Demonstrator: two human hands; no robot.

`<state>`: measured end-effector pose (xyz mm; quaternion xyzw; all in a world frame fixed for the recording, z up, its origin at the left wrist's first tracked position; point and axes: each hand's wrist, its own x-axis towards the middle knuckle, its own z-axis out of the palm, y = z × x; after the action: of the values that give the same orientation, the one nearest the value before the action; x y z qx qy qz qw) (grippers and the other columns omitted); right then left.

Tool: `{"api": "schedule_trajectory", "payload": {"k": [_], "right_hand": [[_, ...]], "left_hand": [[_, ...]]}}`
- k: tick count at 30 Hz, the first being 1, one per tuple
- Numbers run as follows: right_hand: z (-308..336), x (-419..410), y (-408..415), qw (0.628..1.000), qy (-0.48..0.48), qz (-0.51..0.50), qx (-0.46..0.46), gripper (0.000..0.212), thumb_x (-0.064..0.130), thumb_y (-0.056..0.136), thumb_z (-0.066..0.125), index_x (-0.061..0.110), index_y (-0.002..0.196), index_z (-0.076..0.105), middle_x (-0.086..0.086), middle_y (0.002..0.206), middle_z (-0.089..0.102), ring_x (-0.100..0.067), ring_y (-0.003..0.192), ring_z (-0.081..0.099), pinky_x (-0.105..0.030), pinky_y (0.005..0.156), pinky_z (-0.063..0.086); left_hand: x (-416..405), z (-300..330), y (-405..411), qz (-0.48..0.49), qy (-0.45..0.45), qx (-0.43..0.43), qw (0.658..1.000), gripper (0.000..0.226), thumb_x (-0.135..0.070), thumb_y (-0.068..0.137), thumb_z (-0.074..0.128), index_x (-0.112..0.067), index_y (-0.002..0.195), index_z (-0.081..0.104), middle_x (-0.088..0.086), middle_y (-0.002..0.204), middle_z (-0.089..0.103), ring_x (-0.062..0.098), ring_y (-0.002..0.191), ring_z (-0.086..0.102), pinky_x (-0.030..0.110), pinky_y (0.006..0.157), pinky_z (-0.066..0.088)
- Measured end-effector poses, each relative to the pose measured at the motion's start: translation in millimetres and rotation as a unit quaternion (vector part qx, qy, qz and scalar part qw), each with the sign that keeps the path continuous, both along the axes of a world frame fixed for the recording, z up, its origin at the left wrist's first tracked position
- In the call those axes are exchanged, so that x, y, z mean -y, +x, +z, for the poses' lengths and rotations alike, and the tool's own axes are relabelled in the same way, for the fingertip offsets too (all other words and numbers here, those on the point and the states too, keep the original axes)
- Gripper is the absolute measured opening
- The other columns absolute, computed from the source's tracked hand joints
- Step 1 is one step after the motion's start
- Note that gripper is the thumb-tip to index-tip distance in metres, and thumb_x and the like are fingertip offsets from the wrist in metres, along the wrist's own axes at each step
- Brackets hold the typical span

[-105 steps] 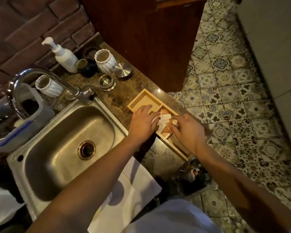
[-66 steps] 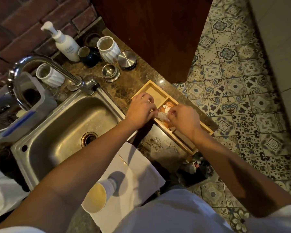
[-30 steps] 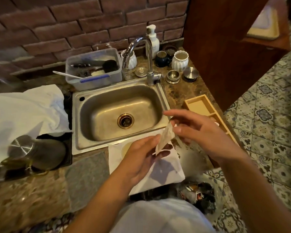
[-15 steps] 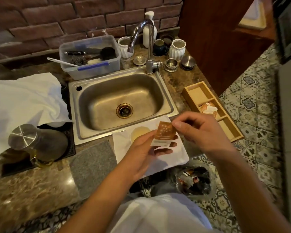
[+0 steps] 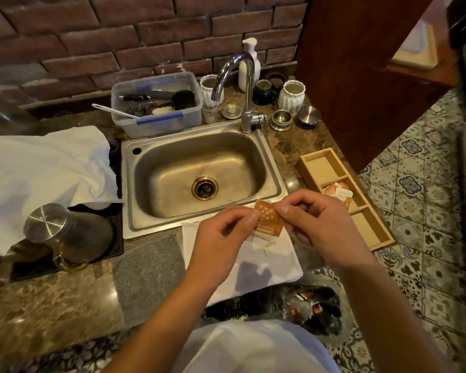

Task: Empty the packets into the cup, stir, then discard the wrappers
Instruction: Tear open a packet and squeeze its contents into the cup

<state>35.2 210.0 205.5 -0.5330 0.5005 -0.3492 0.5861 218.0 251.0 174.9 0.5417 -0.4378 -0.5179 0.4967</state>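
Both my hands pinch the top edge of one small orange-and-white packet (image 5: 267,223), held upright over a white napkin (image 5: 269,267) at the counter's front edge. My left hand (image 5: 223,235) grips its left corner, my right hand (image 5: 315,219) its right corner. The cup is hidden under my left hand. More packets (image 5: 336,190) lie in the middle compartment of a wooden tray (image 5: 318,168) at the right of the counter. A bin with used wrappers (image 5: 312,308) stands on the floor below the counter edge.
A steel sink (image 5: 199,173) with a tap (image 5: 242,84) lies just behind my hands. A grey mat (image 5: 148,275) and a glass kettle with a metal lid (image 5: 65,232) are at the left. A plastic tub of utensils (image 5: 159,103), cups and a soap bottle line the brick wall.
I took a packet from the wooden tray and brought it over the napkin in front of the sink. My right hand has closed onto its top edge; the cup is now covered by my left hand.
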Motion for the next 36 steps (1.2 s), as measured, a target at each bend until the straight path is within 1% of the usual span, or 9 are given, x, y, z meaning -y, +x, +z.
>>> {"api": "schedule_trajectory", "payload": {"k": [3,6,12,17,20,24,28,31,36], "right_hand": [[-2,7,-12,1.0,0.01,0.005,0.029,0.01,0.011,0.094,0.065,0.009,0.09,0.074,-0.019,0.072,0.068,-0.038,0.06,0.053,-0.039,0.057,0.045],[-12,11,-25,0.998,0.015,0.023,0.059,0.011,0.01,0.096,0.063,0.005,0.093,0.072,-0.011,0.069,0.069,-0.02,0.05,0.052,-0.027,0.045,0.04],[-27,9,-48,0.99,0.046,0.032,0.127,0.007,0.01,0.095,0.061,0.004,0.094,0.064,-0.021,0.084,0.076,-0.022,0.051,0.062,-0.023,0.039,0.045],[-27,12,-68,0.992,0.035,0.1,0.071,0.006,0.003,0.095,0.063,-0.003,0.096,0.063,-0.017,0.084,0.078,-0.025,0.054,0.061,-0.027,0.045,0.047],[-24,13,-74,0.989,0.022,0.146,0.002,0.01,0.007,0.093,0.068,0.008,0.102,0.069,-0.009,0.089,0.079,-0.025,0.066,0.067,-0.03,0.056,0.051],[-22,19,-75,0.991,-0.004,0.13,-0.011,0.022,0.015,0.09,0.071,0.021,0.111,0.071,0.004,0.102,0.076,-0.013,0.091,0.072,-0.026,0.073,0.059],[-22,22,-71,0.994,-0.056,0.086,-0.045,0.018,0.017,0.092,0.07,0.027,0.106,0.074,0.011,0.1,0.075,-0.007,0.095,0.071,-0.023,0.082,0.058],[-27,20,-65,0.991,-0.089,0.079,-0.057,0.015,0.02,0.092,0.072,0.023,0.105,0.077,0.008,0.097,0.076,-0.012,0.095,0.071,-0.031,0.082,0.06],[-32,14,-63,0.983,-0.115,0.117,-0.085,0.01,0.028,0.091,0.072,0.027,0.098,0.079,0.009,0.096,0.076,-0.015,0.095,0.071,-0.047,0.084,0.058]], "left_hand": [[2,4,-11,0.012,0.0,0.005,1.0,0.018,-0.03,0.087,0.065,-0.018,0.091,0.078,-0.002,0.09,0.078,0.007,0.083,0.071,0.016,0.076,0.052],[6,3,-22,0.018,0.01,0.018,1.0,0.014,-0.022,0.09,0.068,-0.014,0.094,0.078,-0.001,0.089,0.078,0.007,0.082,0.07,0.017,0.075,0.052],[7,-4,-43,0.082,0.035,0.015,0.996,0.014,-0.026,0.088,0.069,-0.017,0.092,0.079,0.0,0.086,0.078,0.01,0.08,0.068,0.018,0.074,0.053],[9,-4,-55,0.103,0.022,0.039,0.994,0.01,-0.019,0.092,0.067,-0.019,0.09,0.077,-0.005,0.082,0.076,0.008,0.079,0.068,0.018,0.075,0.052],[14,0,-56,0.094,-0.001,0.065,0.993,0.018,-0.021,0.092,0.067,-0.033,0.084,0.078,-0.007,0.085,0.077,0.009,0.082,0.069,0.025,0.077,0.054],[24,7,-44,-0.001,-0.052,0.174,0.983,0.011,-0.029,0.092,0.067,-0.034,0.088,0.077,-0.011,0.092,0.075,0.013,0.092,0.069,0.031,0.082,0.053],[34,11,-31,-0.118,-0.124,0.365,0.915,0.016,-0.038,0.095,0.064,-0.026,0.094,0.075,-0.013,0.101,0.07,0.009,0.101,0.064,0.037,0.088,0.052],[36,15,-32,-0.125,-0.184,0.418,0.881,0.02,-0.038,0.094,0.066,-0.021,0.094,0.075,-0.01,0.1,0.069,0.01,0.1,0.062,0.034,0.088,0.049],[31,12,-35,-0.067,-0.15,0.281,0.946,0.005,-0.022,0.085,0.079,-0.017,0.085,0.079,-0.009,0.096,0.072,0.013,0.098,0.066,0.027,0.088,0.05]]}}
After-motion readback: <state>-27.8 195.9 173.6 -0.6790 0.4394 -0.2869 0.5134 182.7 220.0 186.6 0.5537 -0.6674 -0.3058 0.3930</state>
